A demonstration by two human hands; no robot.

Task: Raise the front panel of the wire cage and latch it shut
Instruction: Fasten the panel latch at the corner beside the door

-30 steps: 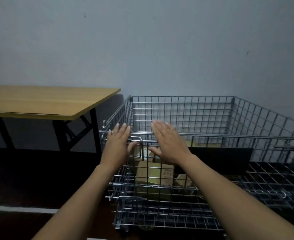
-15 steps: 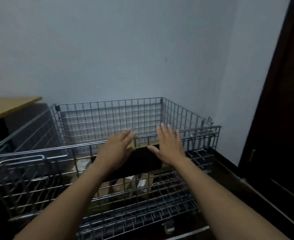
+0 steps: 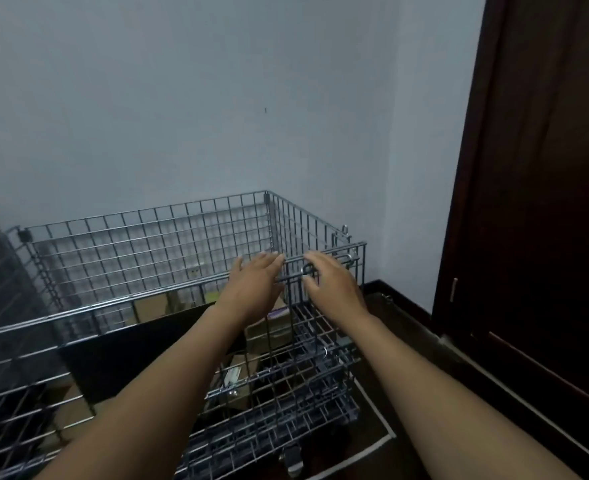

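Both hands have shifted to the panel's right end, at frame centre-right. Front panel (image 3: 189,341) of the wire cage (image 3: 147,237) stands raised. Left hand (image 3: 251,289) is flat on the top rail, fingers (image 3: 268,259) together, likely steadying it. Right hand (image 3: 334,285) has fingers curled loosely by the latch handle (image 3: 346,259), not clamped; latching looks pending.
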